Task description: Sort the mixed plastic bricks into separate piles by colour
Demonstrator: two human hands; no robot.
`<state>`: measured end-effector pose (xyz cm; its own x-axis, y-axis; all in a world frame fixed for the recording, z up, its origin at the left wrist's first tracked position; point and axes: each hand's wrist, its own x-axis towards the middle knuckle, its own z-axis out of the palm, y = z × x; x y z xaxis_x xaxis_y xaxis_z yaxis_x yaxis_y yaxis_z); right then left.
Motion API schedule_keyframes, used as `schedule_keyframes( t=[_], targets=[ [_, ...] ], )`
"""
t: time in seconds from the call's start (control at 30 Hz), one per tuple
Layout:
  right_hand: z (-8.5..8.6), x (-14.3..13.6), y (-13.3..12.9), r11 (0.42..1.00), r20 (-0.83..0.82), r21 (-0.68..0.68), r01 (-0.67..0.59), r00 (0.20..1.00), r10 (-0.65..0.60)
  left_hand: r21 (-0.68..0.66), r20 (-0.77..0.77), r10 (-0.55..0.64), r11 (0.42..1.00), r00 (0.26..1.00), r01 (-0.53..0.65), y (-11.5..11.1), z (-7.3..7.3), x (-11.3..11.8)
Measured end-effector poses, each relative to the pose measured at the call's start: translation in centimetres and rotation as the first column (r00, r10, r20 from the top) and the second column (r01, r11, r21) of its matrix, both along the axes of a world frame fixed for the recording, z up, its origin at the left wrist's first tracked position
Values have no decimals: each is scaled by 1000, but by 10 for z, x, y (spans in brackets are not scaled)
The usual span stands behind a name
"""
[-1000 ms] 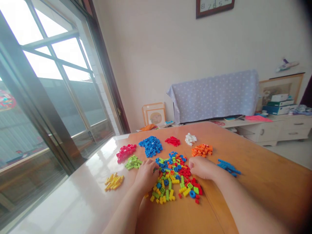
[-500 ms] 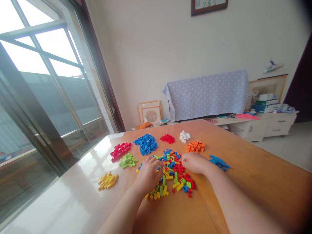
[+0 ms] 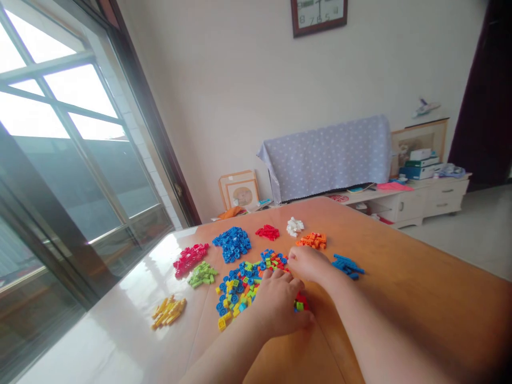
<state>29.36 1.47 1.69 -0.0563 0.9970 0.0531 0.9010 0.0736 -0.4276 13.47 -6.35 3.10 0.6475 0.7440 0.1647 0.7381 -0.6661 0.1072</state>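
Note:
A mixed pile of small building bricks (image 3: 236,288) in blue, yellow, green, red and orange lies at the middle of the wooden table. Over its right part is my left hand (image 3: 282,304), fingers spread and bent down onto the bricks; its palm hides those beneath. My right hand (image 3: 306,263) is closed at the pile's upper right edge, near the orange bricks (image 3: 312,240); whatever its fingers hold is hidden. To its right lie long blue pieces (image 3: 347,265). Behind the pile are blue bricks (image 3: 232,244), red pieces (image 3: 267,232) and white pieces (image 3: 295,226).
On the table's left are crimson pieces (image 3: 191,260), light green bricks (image 3: 202,274) and yellow pieces (image 3: 168,312). Beyond the far table edge stands a low white cabinet (image 3: 412,205) with a cloth-covered object (image 3: 328,157). A glass door is at the left.
My left hand has moved right across the pile, uncovering bricks on the left and covering those on the right. My right hand stays by the upper right edge. The camera view has shifted slightly.

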Motion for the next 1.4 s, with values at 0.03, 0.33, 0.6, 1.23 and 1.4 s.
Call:
schedule_keyframes(
  t=[0.03,0.33,0.6,1.23,1.4],
  targets=[
    [1,0,-1,1000,-7,-5,2,1000,-2,-6,-15,6,1000,1000,-6,1,-1,4],
    [1,-1,-1,1000,-36,5,-7,999,7,2,-8,93,996,996,-93,17,-15,14],
    [-3,1,3,999,-81,25,-22,996,24,-41,300,136,991,944,-129,33,-35,5],
    [-17,-8,0,959,-269,69,-276,920,284,-608,793,601,769,100,196,59,-33,-40],
    [-15,-32,-7,935,-400,222,-276,849,346,-622,732,680,693,-43,366,60,-32,-42]
  ],
)
